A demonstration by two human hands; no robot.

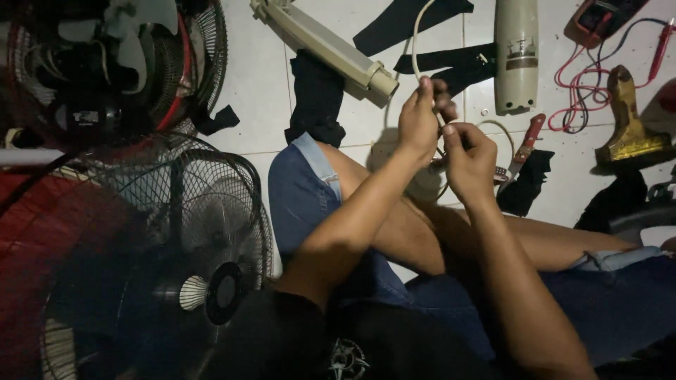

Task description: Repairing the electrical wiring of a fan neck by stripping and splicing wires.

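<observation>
Head view, looking down on a person seated on a white tiled floor [260, 84] with bare knees drawn up. Left hand [420, 118]: raised above the knees, fingers pinched shut around a pale cream cable [415, 42], which rises from the grip in a curve toward the top edge of the view. Right hand [468, 160]: just beside and slightly below the left, touching it, fingers curled closed on the lower run of the same cable; a loop of the cable shows to the right of this hand. What exactly lies between the fingertips is too dark to tell.

Surroundings: a long beige housing [331, 49] lies diagonally on the floor just beyond the hands, its round end near the left hand. A beige cylindrical column [515, 56] stands further right. A red-handled knife [524, 146] lies near the right hand, partly on a black cloth [524, 186]. Red test leads [584, 91] coil at upper right beside a brass-coloured metal piece [629, 127]. On the left, a black fan guard [190, 211] with its hub, and a second fan with a red-rimmed guard [179, 77] above it.
</observation>
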